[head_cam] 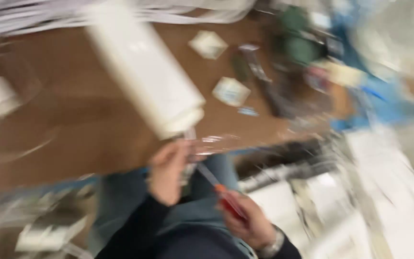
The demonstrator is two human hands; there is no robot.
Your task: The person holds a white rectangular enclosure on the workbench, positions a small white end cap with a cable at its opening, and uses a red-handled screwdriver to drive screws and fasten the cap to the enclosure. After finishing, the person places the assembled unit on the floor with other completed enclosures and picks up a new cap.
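At the near edge of the brown table (73, 139), a large white cylinder (144, 72) is held up at its lower end by the left hand (167, 172), fingers closed. A red-handled screwdriver (219, 192) is gripped by the right hand (247, 220), tip toward the cylinder's base. Two pale packets (231, 91) lie on the table; view blurred.

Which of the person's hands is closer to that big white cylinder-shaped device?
The left. The left hand is right under the lower end of the big white cylindrical device, at its base. The right hand is lower and further right, holding a screwdriver with a red and orange handle.
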